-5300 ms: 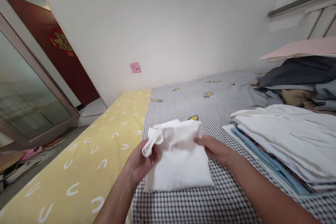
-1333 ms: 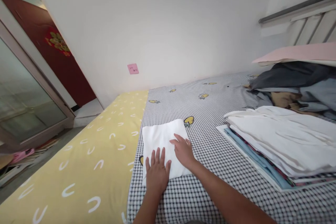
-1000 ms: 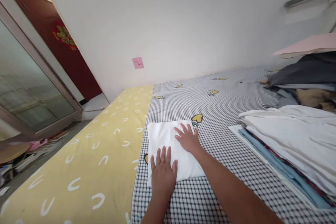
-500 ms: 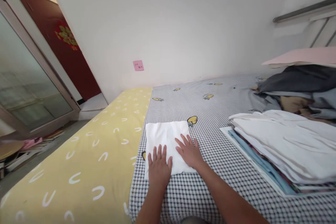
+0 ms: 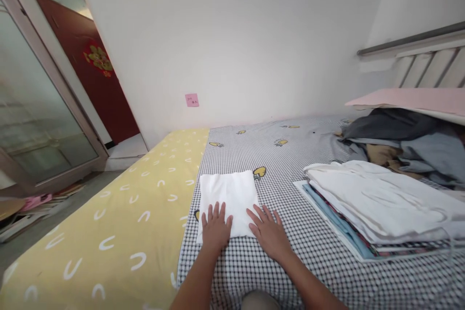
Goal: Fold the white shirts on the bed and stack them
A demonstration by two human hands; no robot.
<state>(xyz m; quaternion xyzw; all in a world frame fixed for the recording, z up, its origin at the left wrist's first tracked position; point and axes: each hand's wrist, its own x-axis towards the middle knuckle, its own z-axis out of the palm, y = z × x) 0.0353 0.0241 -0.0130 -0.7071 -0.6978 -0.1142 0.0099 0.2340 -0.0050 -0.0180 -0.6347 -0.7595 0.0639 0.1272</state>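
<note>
A white cloth (image 5: 230, 193), folded into a rough square, lies flat on the checked bed sheet (image 5: 290, 193). My left hand (image 5: 216, 228) rests on its lower left part, palm down with the fingers spread. At the cloth's lower right edge is my right hand (image 5: 269, 233), fingers apart, the fingertips near that edge and most of the palm over the checked sheet. Neither hand grips anything.
To the right lies a stack of folded clothes (image 5: 378, 203), white on top. Dark clothes (image 5: 395, 126) are heaped behind it under a pink board (image 5: 414, 99). A yellow sheet (image 5: 138, 213) covers the left side. A pink note (image 5: 192, 100) is on the wall.
My right hand has slid right and down, from on top of the cloth to its edge. My left hand has moved slightly down on the cloth. The camera view has shifted a little.
</note>
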